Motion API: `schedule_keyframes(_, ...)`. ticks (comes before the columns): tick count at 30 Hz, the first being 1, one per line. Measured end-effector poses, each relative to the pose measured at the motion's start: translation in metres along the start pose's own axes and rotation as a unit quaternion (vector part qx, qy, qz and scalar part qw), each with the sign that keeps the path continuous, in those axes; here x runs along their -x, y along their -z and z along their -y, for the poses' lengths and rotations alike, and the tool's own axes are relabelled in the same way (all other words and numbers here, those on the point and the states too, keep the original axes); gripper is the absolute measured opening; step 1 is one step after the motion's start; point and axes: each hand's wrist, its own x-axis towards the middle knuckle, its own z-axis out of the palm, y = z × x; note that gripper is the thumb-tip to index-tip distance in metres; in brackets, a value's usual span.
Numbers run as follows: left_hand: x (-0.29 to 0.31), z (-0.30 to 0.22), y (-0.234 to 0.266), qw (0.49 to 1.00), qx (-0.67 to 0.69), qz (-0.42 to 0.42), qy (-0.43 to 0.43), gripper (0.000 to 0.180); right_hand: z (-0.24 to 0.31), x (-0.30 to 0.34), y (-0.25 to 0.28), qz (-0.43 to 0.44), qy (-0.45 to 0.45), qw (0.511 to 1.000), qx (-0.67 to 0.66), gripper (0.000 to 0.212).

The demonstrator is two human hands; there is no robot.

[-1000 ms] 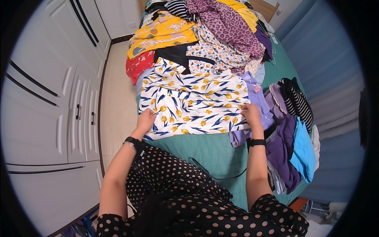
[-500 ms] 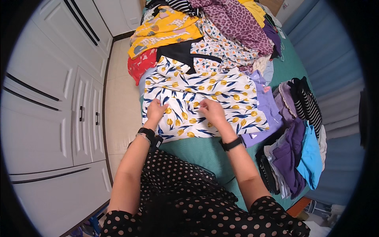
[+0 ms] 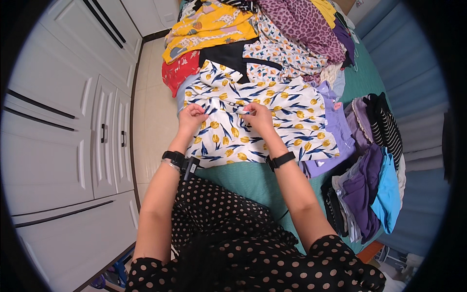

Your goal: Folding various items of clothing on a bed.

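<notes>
A white garment (image 3: 292, 114) printed with yellow tulips and navy leaves lies spread on the bed in front of me; its exact kind I cannot tell. My left hand (image 3: 191, 119) pinches its cloth near the left side, thumb against fingers. Level with it, my right hand (image 3: 259, 118) pinches the cloth around the middle. Between the two hands the fabric is drawn up into a small raised fold. A flap of the same print, perhaps a sleeve, sticks out at the far left. Under the garment's right end lies a lilac piece of clothing (image 3: 339, 127).
Stacked folded clothes, including purple ones (image 3: 362, 187) and a bright blue one (image 3: 387, 192), lie on the right. A heap with a yellow printed garment (image 3: 214, 29) and a leopard-print cloth (image 3: 296, 24) covers the far bed. White cabinets (image 3: 58, 160) stand left; a blue curtain (image 3: 413, 63) hangs right.
Both hands have moved slightly away from me with the pinched cloth, raising a fold between them. The whole view has shifted a little.
</notes>
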Motion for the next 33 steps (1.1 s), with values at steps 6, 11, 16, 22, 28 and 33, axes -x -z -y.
schedule_keyframes(6, 0.060, -0.005, 0.029, 0.896, -0.316, 0.085, -0.298, 0.015, 0.003, 0.068, 0.024, -0.019, 0.254, 0.964, 0.075, 0.012)
schedule_keyframes(11, 0.083, 0.010, 0.030, 0.846, -0.419, 0.081, -0.320, 0.015, -0.014, 0.101, 0.027, 0.087, 0.307, 0.940, 0.124, 0.019)
schedule_keyframes(16, 0.095, 0.005, -0.006, 0.817, -0.415, 0.233, -0.324, 0.020, -0.010, 0.107, 0.016, 0.093, 0.264, 0.954, 0.107, 0.020)
schedule_keyframes(22, 0.085, 0.018, -0.012, 0.837, -0.431, 0.158, -0.299, 0.022, -0.003, 0.083, 0.029, 0.134, 0.122, 0.983, 0.032, 0.019)
schedule_keyframes(28, 0.041, -0.029, 0.000, 0.864, -0.394, 0.121, -0.290, 0.026, -0.001, -0.023, 0.109, -0.013, 0.088, 0.991, 0.097, 0.016)
schedule_keyframes(33, -0.043, -0.072, 0.000, 0.868, -0.403, 0.060, -0.284, 0.027, -0.027, -0.126, 0.155, -0.025, 0.031, 0.949, 0.314, 0.012)
